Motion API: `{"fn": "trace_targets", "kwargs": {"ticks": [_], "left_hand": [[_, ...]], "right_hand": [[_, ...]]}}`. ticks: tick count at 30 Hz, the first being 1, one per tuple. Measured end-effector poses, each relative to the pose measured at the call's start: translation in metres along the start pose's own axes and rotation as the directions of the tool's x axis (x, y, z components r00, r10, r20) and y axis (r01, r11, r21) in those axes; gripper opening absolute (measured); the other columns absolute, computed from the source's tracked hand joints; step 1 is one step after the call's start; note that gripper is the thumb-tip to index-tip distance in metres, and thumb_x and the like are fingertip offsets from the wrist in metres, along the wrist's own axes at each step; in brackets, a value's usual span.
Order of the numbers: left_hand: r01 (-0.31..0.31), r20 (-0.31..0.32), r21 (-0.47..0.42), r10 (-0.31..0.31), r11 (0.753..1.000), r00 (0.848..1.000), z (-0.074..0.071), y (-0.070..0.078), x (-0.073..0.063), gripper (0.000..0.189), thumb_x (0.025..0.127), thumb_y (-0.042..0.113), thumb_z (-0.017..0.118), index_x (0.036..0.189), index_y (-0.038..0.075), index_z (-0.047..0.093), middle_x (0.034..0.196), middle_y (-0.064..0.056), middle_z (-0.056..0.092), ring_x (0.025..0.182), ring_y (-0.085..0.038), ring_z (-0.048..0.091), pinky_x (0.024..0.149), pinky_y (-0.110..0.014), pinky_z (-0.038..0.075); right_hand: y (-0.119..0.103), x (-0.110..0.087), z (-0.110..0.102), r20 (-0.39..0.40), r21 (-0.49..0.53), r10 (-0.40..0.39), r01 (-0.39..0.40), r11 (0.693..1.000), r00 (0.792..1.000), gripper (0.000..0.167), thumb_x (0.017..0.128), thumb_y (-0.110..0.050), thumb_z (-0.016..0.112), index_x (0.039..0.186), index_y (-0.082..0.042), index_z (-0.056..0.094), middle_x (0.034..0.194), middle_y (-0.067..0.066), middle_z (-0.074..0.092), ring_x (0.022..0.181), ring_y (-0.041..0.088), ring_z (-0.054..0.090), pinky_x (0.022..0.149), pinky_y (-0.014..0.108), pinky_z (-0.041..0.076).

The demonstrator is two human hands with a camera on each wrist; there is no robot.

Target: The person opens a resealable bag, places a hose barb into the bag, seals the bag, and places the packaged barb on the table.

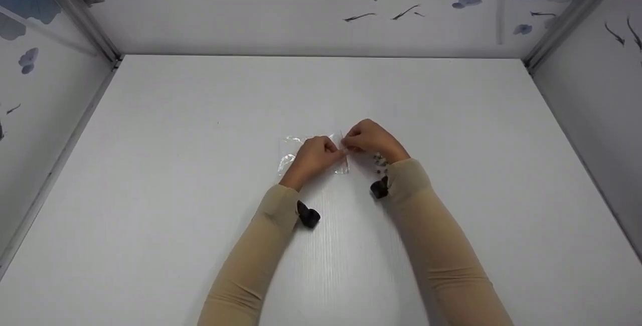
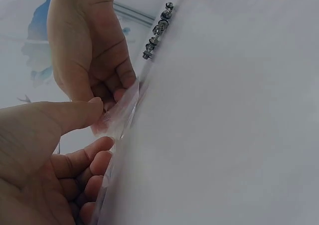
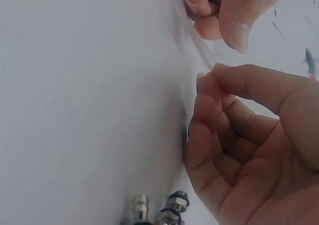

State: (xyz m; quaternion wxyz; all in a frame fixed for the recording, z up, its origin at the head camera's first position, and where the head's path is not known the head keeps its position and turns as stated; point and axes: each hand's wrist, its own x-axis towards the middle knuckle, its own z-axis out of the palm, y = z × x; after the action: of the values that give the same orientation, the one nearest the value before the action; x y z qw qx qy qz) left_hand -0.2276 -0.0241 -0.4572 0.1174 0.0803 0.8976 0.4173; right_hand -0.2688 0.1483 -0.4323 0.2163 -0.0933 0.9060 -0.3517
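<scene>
A clear plastic bag (image 1: 287, 151) lies flat on the white table, partly covered by the left hand (image 1: 315, 156). At its right edge, the right hand (image 1: 372, 139) pinches the film between thumb and forefinger, also visible in the right wrist view (image 3: 249, 120). The left hand's fingertips (image 2: 102, 160) touch the bag, its thumb spread apart from them and close to the right hand's fingers. Several small metal fittings (image 2: 158, 30) with hex collars and dark rings lie in a row beside the right hand, partly hidden under its wrist in the head view.
The white tabletop (image 1: 175, 215) extends around both arms. A back panel (image 1: 251, 20) printed with fish stands behind it, with side panels left and right. A black wrist camera sits on each beige sleeve (image 1: 271, 230).
</scene>
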Motion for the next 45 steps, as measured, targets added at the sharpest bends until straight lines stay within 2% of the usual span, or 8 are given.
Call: {"fn": "trace_targets", "kwargs": {"ticks": [7,13,21,33,45], "left_hand": [[0.001,0.003,-0.044,0.0,0.999,1.0,0.0,-0.001,0.0,0.036,0.09,0.04,0.064,0.091,0.004,0.064,0.079,0.001,0.056,0.069,-0.011,0.047,0.061,-0.023,0.038],[0.011,0.005,-0.076,-0.011,0.997,1.0,-0.001,-0.003,-0.001,0.03,0.092,0.036,0.062,0.092,0.006,0.064,0.081,0.002,0.056,0.07,-0.011,0.047,0.06,-0.023,0.038],[-0.035,-0.012,-0.1,0.034,0.994,0.999,-0.003,-0.003,-0.001,0.015,0.092,0.022,0.06,0.088,0.008,0.063,0.081,0.003,0.054,0.075,-0.012,0.047,0.065,-0.023,0.037],[-0.045,-0.014,-0.129,0.043,0.991,0.999,-0.004,-0.006,-0.002,0.015,0.092,0.02,0.061,0.089,0.006,0.067,0.089,-0.003,0.065,0.08,-0.012,0.052,0.069,-0.023,0.042],[-0.062,-0.023,-0.173,0.059,0.983,0.998,-0.004,-0.005,-0.004,0.014,0.093,0.02,0.06,0.087,0.008,0.065,0.091,-0.002,0.065,0.082,-0.013,0.054,0.071,-0.024,0.042]], "right_hand": [[0.002,-0.001,-0.001,0.024,0.094,0.016,-0.019,0.995,1.0,0.026,0.091,-0.027,0.062,0.098,-0.004,0.074,0.079,0.0,0.064,0.071,0.012,0.054,0.066,0.025,0.045],[-0.001,-0.004,-0.003,0.056,0.136,-0.032,0.024,0.99,0.998,0.026,0.093,-0.023,0.059,0.102,-0.002,0.073,0.091,0.007,0.07,0.081,0.015,0.064,0.077,0.029,0.052],[-0.002,-0.006,-0.003,0.041,0.164,-0.017,0.01,0.986,0.999,0.026,0.092,-0.024,0.061,0.099,-0.002,0.073,0.09,0.007,0.069,0.082,0.015,0.064,0.078,0.03,0.053],[-0.004,-0.011,0.003,0.033,0.106,-0.065,0.061,0.992,0.997,0.027,0.092,-0.025,0.06,0.1,-0.004,0.075,0.091,0.009,0.072,0.08,0.015,0.064,0.075,0.03,0.053],[-0.003,-0.012,0.0,0.016,0.064,-0.068,0.067,0.996,0.998,0.026,0.093,-0.025,0.059,0.098,-0.005,0.075,0.088,0.007,0.072,0.079,0.015,0.064,0.075,0.03,0.052]]}}
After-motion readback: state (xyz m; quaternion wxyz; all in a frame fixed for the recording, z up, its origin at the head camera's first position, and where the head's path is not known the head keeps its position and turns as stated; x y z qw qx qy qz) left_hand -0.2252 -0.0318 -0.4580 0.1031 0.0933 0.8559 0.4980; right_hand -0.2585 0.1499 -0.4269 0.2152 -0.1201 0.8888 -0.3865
